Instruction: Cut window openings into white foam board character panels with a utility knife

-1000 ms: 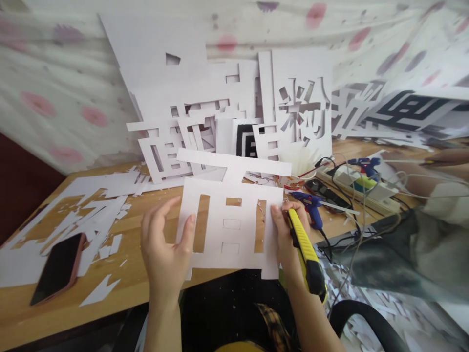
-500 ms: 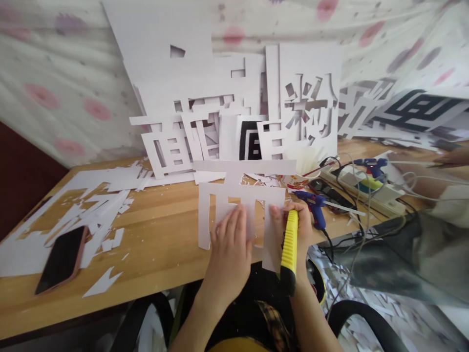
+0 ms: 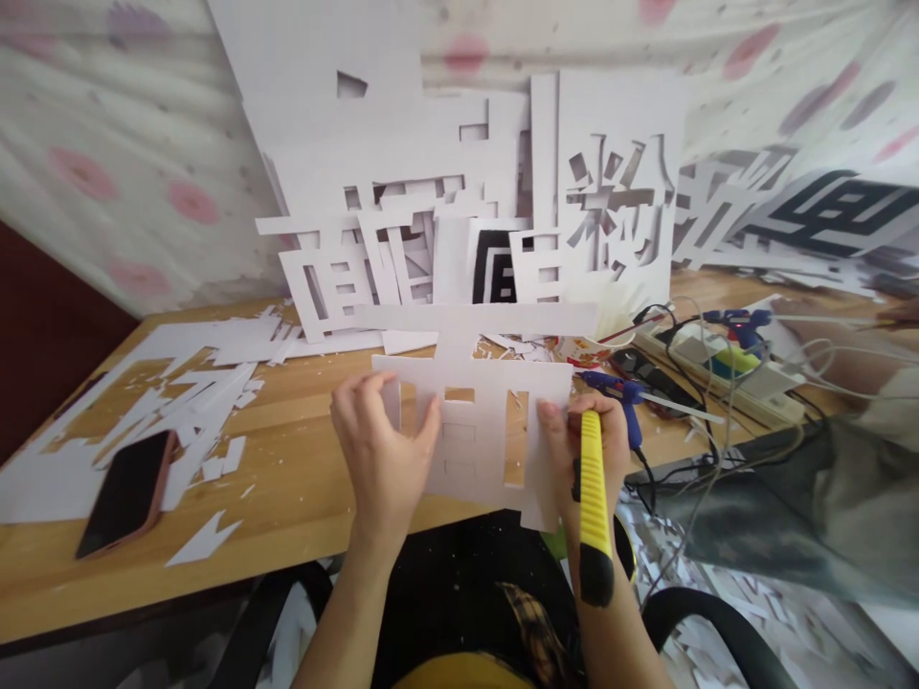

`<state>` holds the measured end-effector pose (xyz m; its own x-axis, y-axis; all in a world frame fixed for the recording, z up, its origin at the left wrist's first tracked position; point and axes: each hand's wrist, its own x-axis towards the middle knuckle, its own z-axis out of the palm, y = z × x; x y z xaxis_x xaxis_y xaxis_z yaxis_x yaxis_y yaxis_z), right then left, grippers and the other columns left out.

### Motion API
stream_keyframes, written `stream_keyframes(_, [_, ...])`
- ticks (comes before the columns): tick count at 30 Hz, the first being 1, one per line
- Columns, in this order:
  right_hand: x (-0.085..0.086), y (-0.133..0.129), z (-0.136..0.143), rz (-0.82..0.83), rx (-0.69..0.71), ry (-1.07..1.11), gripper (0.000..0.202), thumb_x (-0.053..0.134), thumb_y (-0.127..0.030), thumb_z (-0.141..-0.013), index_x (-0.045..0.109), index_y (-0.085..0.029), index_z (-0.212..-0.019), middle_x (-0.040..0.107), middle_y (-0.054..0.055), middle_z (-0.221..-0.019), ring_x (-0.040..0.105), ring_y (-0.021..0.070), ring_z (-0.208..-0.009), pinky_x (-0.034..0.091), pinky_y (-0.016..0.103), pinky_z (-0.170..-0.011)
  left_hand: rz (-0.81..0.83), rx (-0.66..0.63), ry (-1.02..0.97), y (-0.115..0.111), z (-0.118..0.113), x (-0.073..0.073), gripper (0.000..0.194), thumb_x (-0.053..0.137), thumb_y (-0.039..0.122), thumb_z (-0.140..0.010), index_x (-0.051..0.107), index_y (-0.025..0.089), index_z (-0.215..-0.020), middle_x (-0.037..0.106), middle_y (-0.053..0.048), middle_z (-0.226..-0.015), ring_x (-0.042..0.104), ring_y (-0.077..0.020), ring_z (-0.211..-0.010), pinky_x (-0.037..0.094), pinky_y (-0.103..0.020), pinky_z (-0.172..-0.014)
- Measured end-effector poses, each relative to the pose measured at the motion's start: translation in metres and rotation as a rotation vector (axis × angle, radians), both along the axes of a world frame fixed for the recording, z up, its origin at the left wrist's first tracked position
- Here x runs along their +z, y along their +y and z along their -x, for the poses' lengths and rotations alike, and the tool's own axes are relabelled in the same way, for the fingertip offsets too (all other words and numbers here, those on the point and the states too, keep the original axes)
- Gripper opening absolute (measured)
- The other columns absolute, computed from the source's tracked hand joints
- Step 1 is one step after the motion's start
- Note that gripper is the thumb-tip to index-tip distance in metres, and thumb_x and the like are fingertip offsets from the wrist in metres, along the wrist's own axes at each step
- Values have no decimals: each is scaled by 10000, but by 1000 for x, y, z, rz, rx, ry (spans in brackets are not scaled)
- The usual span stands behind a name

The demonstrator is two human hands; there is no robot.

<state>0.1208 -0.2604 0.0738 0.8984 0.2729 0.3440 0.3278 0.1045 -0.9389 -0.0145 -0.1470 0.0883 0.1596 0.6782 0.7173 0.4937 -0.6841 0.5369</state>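
Note:
A white foam-board or card cut-out [image 3: 492,431] of a Chinese character stands tilted at the table's front edge. It has two tall slots, one small square opening and faint pencilled rectangles below that. My left hand [image 3: 380,450] pinches its left edge, thumb on the front and fingers round the side. With my right hand [image 3: 567,455] I grip a yellow and black utility knife [image 3: 593,488], handle end towards me, while my thumb presses the board's right side. The knife's blade is hidden from view.
White cut-out sheets [image 3: 617,115] lean against the curtain. Paper scraps and a phone [image 3: 129,493] lie left. On the right are a blue glue gun [image 3: 621,397], a second glue gun [image 3: 743,323], a power strip [image 3: 753,388], cables and another person's arm [image 3: 818,340].
My left hand has moved left, from lying flat on the cut-out's middle to pinching its left edge. The pencilled rectangles are uncovered. My right hand and the knife have shifted slightly right.

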Motion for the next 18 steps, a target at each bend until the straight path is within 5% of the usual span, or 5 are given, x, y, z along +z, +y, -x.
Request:
stream_keyframes(6, [3, -2, 5, -10, 5, -20, 327, 758, -372, -762, 477, -234, -852, 454, -74, -723, 406, 93, -578, 335, 248, -556, 241, -111, -73, -1, -20, 2, 734, 723, 185, -765, 337, 225, -1388, 386, -161, -1422, 385, -311, -1397, 366, -564, -1154])
stream_keyframes(18, [5, -4, 15, -38, -25, -117, 291, 745, -373, -779, 491, -231, -791, 492, -72, -671, 418, 94, -532, 322, 249, -523, 332, -207, -219, 0, -23, -8, 647, 616, 122, -771, 396, 246, -1366, 325, -151, -1455, 289, -301, -1472, 291, -535, -1212])
